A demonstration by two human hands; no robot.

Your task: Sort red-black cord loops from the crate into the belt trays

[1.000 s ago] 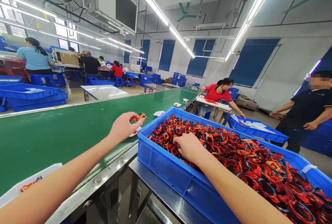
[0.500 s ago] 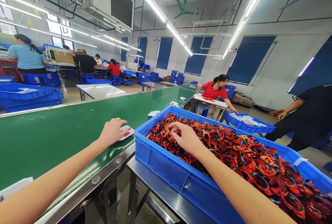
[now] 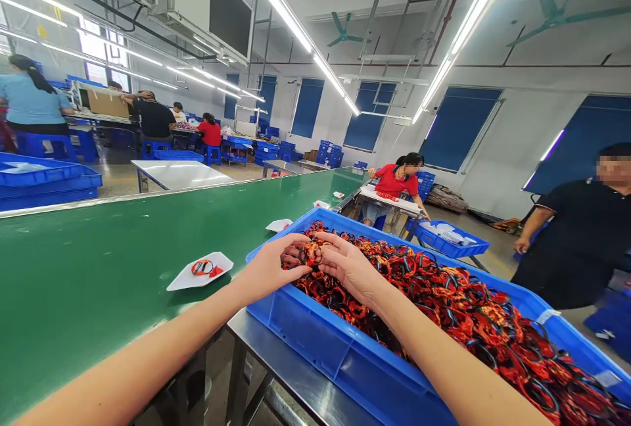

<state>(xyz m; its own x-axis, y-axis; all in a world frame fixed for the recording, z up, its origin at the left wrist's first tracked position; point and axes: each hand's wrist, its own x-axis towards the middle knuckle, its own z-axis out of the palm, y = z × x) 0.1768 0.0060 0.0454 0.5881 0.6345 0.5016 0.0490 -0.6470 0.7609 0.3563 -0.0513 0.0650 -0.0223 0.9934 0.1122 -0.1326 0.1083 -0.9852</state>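
Note:
My left hand (image 3: 273,261) and my right hand (image 3: 348,267) meet above the near left end of a blue crate (image 3: 315,347). Between their fingertips is a red, orange and black ring-shaped band (image 3: 310,254), gripped from both sides. Below them, the crate is heaped with many similar looped bands (image 3: 444,301). Left of my left hand, a white tray (image 3: 180,280) rests on the green conveyor belt (image 3: 108,268). In that tray lies an orange, red and black band (image 3: 201,267). Part of the held band is hidden by my fingers.
More white trays (image 3: 279,224) sit farther along the belt. The crate stands on a metal table (image 3: 290,363) beside it. A person in a red shirt (image 3: 394,179) sits beyond, by a blue bin (image 3: 451,242). Another person in black (image 3: 576,235) stands at the right.
My left hand has left the white tray and moved right to join my right hand over the crate. A band is now between both hands. That tray now sits farther left.

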